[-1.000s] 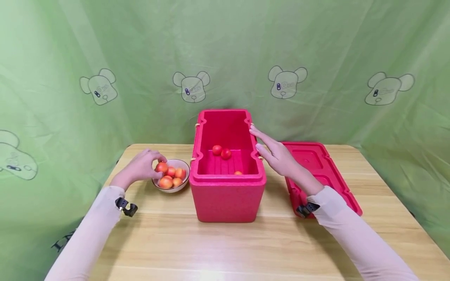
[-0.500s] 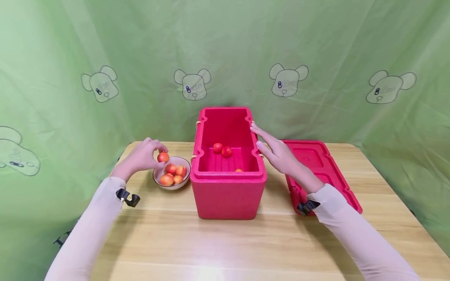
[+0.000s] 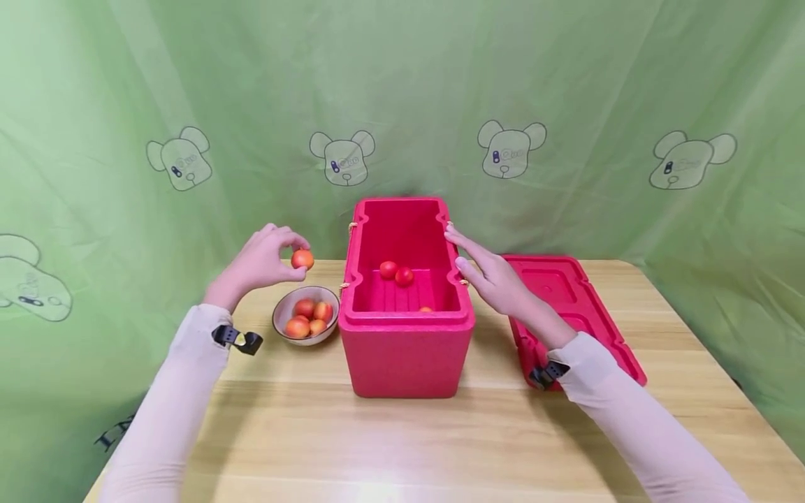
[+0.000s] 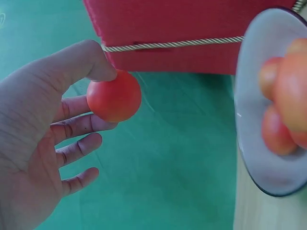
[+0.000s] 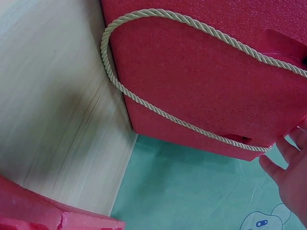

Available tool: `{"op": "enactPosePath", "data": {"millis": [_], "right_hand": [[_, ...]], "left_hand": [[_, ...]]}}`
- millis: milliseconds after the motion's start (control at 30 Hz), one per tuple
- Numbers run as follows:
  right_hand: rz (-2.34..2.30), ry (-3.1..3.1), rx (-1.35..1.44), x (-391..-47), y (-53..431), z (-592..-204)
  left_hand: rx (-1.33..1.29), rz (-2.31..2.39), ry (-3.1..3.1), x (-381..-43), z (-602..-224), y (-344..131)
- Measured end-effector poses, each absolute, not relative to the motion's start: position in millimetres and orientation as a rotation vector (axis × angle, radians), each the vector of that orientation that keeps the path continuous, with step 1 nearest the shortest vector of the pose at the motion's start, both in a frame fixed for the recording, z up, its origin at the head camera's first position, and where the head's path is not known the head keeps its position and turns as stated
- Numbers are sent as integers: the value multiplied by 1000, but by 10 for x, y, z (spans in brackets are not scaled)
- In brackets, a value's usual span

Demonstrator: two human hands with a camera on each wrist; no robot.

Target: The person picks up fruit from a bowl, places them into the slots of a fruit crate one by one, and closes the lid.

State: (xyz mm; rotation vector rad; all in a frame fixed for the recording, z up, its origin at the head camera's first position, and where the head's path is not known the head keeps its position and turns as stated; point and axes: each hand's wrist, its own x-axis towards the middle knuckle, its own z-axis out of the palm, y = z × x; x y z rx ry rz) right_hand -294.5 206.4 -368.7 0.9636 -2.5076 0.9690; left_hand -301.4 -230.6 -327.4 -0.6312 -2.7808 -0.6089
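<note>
Between thumb and fingertips my left hand [image 3: 267, 258] pinches a red-orange round fruit [image 4: 115, 97], like a small tomato or plum. It is held in the air above the bowl's far left side. The white bowl [image 3: 284, 310] with a dark rim holds several more such fruits [image 3: 298, 327]. My right hand [image 3: 497, 279] rests its fairly straight fingers along the right rim of the open red box [image 3: 409, 360]. Inside the box, two red fruits [image 3: 404, 276] lie on the floor, and the top of an orange one [image 3: 425, 309] peeks over the near wall.
A red lid [image 3: 553, 283] lies flat on the wooden table [image 3: 402, 440], right of the box and partly under my right forearm. Along the box's side hangs a twisted rope handle [image 5: 168, 115]. Behind the table hangs a green curtain [image 3: 415, 84] with bear heads.
My left hand has lifted the fruit up out of the bowl and moved slightly right with it. The right hand has stayed at the box rim.
</note>
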Motion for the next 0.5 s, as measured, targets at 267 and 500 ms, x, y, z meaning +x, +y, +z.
{"op": "enactPosePath", "data": {"millis": [267,500], "right_hand": [[962,-2497,970,-2960,2057,-3661],[977,-2505,964,-2930,2070,-3687]], "left_hand": [[-666,-655,-2717,-3036,-3075,-2163],[-706,-676,-2673,-3051,-2942,-1991]]}}
